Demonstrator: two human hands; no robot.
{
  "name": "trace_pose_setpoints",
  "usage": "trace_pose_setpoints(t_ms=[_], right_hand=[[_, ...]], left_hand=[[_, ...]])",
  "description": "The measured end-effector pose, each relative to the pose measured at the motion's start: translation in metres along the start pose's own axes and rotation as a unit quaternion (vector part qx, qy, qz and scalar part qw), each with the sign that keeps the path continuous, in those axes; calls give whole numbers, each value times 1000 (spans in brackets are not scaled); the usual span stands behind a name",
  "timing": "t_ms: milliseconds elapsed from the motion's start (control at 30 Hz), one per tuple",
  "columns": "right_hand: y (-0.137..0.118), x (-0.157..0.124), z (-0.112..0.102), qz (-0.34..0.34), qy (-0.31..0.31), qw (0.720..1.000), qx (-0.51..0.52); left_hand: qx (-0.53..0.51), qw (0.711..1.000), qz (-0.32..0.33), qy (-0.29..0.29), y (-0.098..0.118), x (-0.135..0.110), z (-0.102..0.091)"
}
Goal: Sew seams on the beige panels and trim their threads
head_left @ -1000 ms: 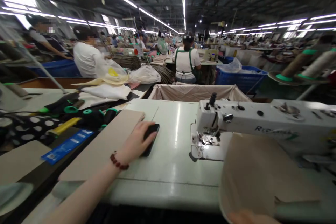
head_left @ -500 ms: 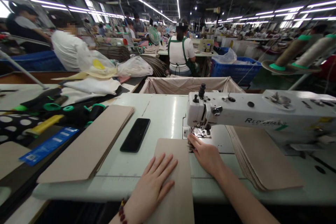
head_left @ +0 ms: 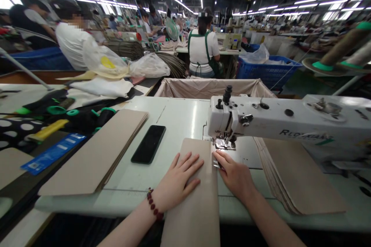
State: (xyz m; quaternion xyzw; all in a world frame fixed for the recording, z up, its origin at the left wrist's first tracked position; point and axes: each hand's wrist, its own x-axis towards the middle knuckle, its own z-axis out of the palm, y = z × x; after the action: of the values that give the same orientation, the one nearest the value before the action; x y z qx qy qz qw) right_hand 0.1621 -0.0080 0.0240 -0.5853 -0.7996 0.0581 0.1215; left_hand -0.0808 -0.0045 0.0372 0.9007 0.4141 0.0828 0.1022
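Observation:
A long beige panel point(head_left: 197, 193) lies lengthwise on the white sewing table point(head_left: 179, 123), its far end just left of the needle of the white sewing machine point(head_left: 278, 125). My left hand point(head_left: 178, 181) rests flat on the panel with fingers spread. My right hand point(head_left: 234, 175) presses on the panel's right edge just in front of the presser foot point(head_left: 224, 143), fingers stretched forward. A dark bead bracelet point(head_left: 153, 205) circles my left wrist.
A black phone point(head_left: 148, 144) lies left of the panel. One stack of beige panels point(head_left: 98, 152) sits at the left, another stack point(head_left: 301, 175) under the machine arm. Thread cones point(head_left: 342, 50) stand at the right. A fabric-lined bin point(head_left: 214, 88) is behind the table. Other people work beyond.
My left hand left the phone and came to lie flat on the beige panel. Both hands have slid the panel forward until its far end sits beside the needle.

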Motion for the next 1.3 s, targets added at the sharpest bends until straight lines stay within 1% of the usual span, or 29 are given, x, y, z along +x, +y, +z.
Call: trace_pose_setpoints(t_ms=[200,633,967,1300], right_hand=[[3,-1,2,0,-2,1000,-3],[1,1,1,12,-8,1000,1],[0,0,-1,16,-13,1000,13],[1,-1,0,10,-8,1000,3]], left_hand=[[-17,1000,-16,-12,2,-2,-2],[-43,998,-8,-40,-2,0,-4],[-65,998,-7,-11,-3,1,-4],[-63,998,-8,-11,-3,0,-5]])
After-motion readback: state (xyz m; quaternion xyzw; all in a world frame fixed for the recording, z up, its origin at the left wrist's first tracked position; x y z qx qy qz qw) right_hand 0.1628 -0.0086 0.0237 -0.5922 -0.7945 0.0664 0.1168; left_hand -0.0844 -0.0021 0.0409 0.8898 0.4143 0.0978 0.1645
